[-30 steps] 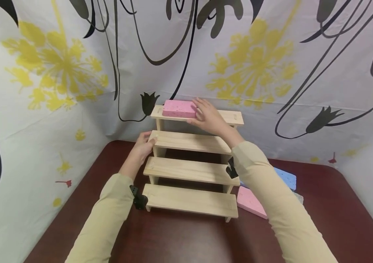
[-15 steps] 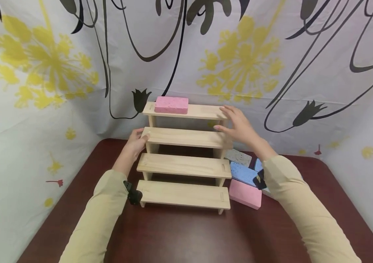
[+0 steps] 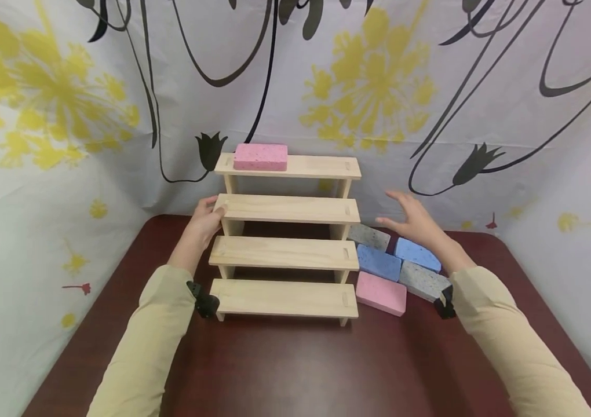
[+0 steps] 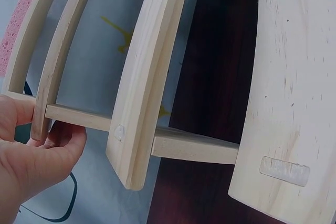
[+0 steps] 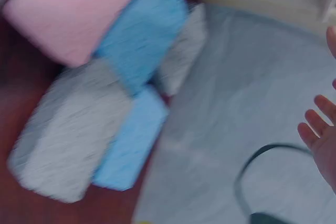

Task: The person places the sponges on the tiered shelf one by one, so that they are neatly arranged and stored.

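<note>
A four-step wooden display stand (image 3: pixel 285 298) stands on the table, with a pink sponge (image 3: pixel 261 156) lying at the left of its top step. My left hand (image 3: pixel 203 226) grips the left end of the second step from the top; the left wrist view shows thumb and fingers around that board end (image 4: pixel 41 124). Spread fingers mark my right hand (image 3: pixel 415 223), which hangs in the air right of the stand and holds nothing. Beneath it lie another pink sponge (image 3: pixel 381 293), blue sponges (image 3: pixel 379 262) and grey sponges (image 3: pixel 423 281), blurred in the right wrist view.
The dark red table (image 3: pixel 285 370) ends at a patterned cloth (image 3: pixel 285 116) hanging behind and at both sides. The loose sponges lie close against the stand's right side. Black cameras (image 3: pixel 204 301) sit on both wrists.
My right hand has left the pink sponge on the top step and moved right and down, toward the sponges on the table. The left hand keeps its hold; the head view has shifted.
</note>
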`<state>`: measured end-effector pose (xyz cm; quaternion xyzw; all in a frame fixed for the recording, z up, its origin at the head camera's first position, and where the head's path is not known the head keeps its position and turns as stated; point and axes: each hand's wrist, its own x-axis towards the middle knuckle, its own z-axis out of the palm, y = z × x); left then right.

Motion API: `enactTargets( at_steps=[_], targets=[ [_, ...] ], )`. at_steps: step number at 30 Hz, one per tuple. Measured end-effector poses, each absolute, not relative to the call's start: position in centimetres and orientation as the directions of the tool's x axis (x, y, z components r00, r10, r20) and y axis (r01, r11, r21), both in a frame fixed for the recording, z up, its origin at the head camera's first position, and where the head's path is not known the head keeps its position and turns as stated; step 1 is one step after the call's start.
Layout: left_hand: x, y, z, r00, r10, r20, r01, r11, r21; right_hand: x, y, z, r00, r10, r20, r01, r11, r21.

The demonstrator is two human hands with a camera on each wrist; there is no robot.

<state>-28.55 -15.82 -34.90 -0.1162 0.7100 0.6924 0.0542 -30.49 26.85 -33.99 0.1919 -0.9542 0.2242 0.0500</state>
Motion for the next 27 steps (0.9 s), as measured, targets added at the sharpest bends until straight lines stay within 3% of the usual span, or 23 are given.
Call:
enactTargets(
  at_steps=[7, 16, 27],
  targets=[
    [-28.7, -16.0, -34.6, -0.968, -0.103, -0.229, -0.230, -0.003, 0.973, -28.4, 31.6, -38.7, -0.946, -0.324, 0.028, -0.306, 0.857, -0.414],
    [-28.6, -15.7, -34.8, -0.968, -0.098, -0.229, -0.231, 0.010, 0.973, -25.1, 37.3, -44.2, -0.975, -0.222, -0.034, -0.190, 0.895, -0.404],
    [-28.5, -15.9, -35.1, -0.966, -0.103, -0.237, -0.240, 0.018, 0.971, -23.6, 38.1, -46.6, -0.988, -0.137, -0.066, -0.088, 0.870, -0.484]
  ],
)
